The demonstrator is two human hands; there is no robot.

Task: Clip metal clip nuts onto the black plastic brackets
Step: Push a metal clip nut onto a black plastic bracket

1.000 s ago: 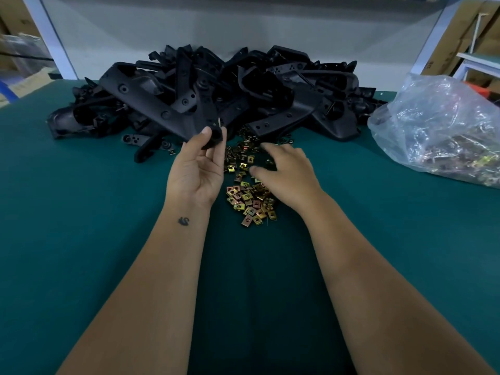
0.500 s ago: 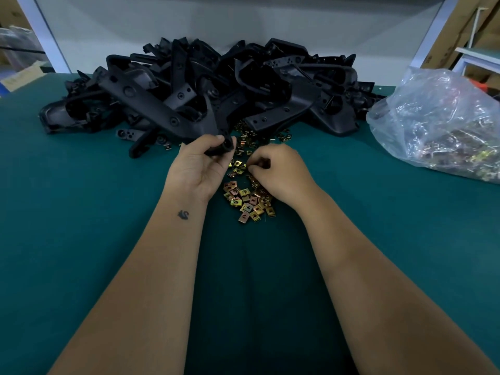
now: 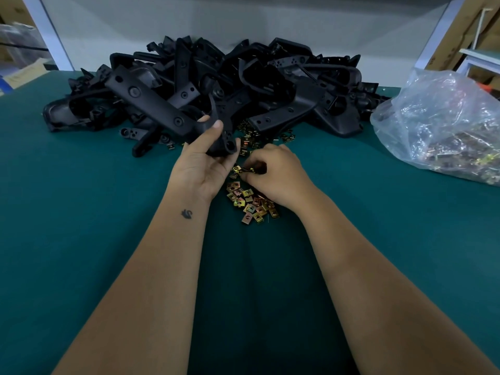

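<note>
Since a moment ago, my left hand (image 3: 201, 169) has lifted the bracket (image 3: 173, 119) a little, its holed end turned toward my right hand (image 3: 273, 175). Left grip is clamped around that end. Right grip is pinched together on one clip nut (image 3: 244, 169), just beside the left, above the loose nuts (image 3: 250, 203) on the tabletop (image 3: 81, 212). I judge this the pick-and-align step; next, the nut's open mouth must meet the bracket's edge and slide on squarely.

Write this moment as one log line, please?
left hand: grips black bracket | right hand: pinches clip nut over loose pile | clip: not yet on
</note>
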